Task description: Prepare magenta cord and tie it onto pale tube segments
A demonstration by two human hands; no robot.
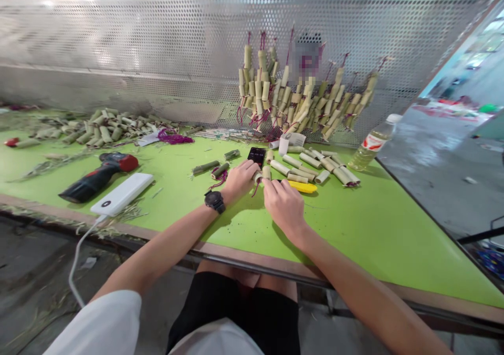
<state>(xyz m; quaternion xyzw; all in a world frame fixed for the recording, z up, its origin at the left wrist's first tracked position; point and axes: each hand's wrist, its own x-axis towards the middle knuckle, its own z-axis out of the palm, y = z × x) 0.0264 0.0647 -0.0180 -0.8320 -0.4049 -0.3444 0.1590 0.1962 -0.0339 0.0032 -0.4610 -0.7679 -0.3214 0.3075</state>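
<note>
My left hand (240, 179), with a black watch on its wrist, is closed around a short bamboo tube (257, 176). A purple string (255, 188) hangs from the near side of that tube. My right hand (284, 204) meets it from the right, its fingers pinched together at the tube's end; what they grip is hidden. Just beyond the hands lie a phone (256, 156) with a lit display and another bamboo piece (266, 172). A yellow-handled cutter (303, 187) rests beside my right hand. Left of my left hand is a darker bamboo piece (220, 170) near purple string.
Loose bamboo pieces (311, 160) lie at right, near a bottle (372, 144). Strung bamboo bundles (260, 90) hang on the perforated metal panel (157, 45). At left are a power drill (100, 175), a corded white power bank (123, 194) and a bamboo pile (104, 129).
</note>
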